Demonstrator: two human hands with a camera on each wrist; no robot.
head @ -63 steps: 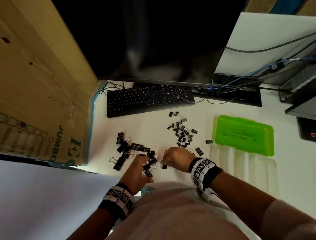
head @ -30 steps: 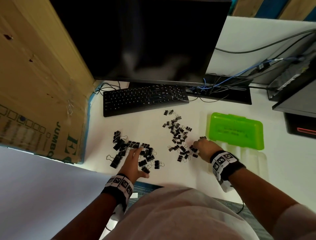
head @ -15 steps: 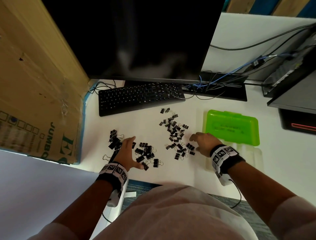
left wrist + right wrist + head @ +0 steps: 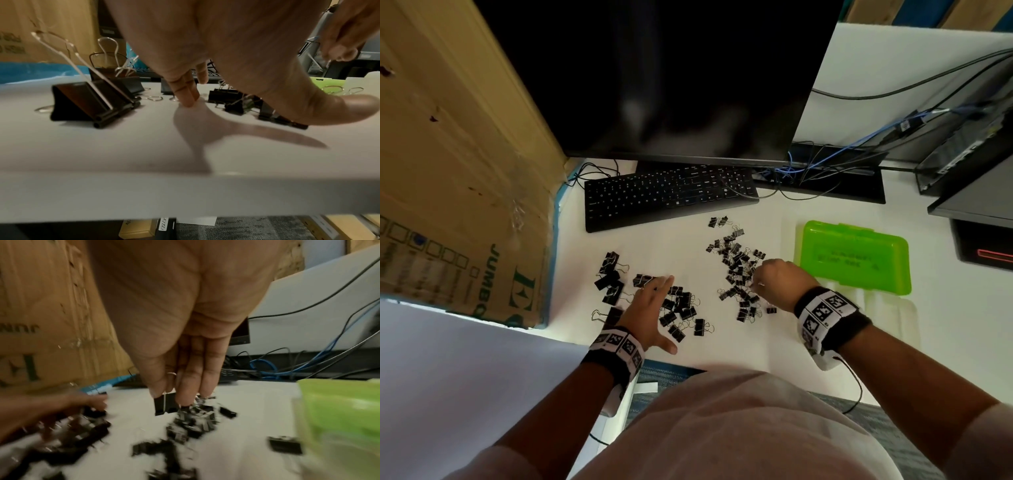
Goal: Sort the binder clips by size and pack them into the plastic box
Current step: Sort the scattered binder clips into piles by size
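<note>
Two heaps of black binder clips lie on the white desk: larger clips [image 4: 616,284] at the left, small clips [image 4: 736,270] at the right. My left hand [image 4: 650,308] lies flat over the larger heap, fingers straight, fingertips [image 4: 189,100] touching the desk beside a big clip [image 4: 90,102]. My right hand [image 4: 756,281] hovers over the small heap. In the right wrist view the right hand [image 4: 168,395] pinches one small binder clip [image 4: 164,405] between thumb and fingers, just above the pile. The plastic box lies right of it, green lid [image 4: 852,257] open behind the clear base [image 4: 890,308].
A black keyboard [image 4: 667,195] and a dark monitor [image 4: 671,78] stand behind the clips. A cardboard box [image 4: 458,188] walls the left side. Cables [image 4: 825,171] and computer gear [image 4: 979,192] fill the back right. The desk's front edge [image 4: 185,194] runs close under my wrists.
My right hand left the front pile, moved right to the small clips and picked one up. My left hand spread flat and slid left over the larger clips.
</note>
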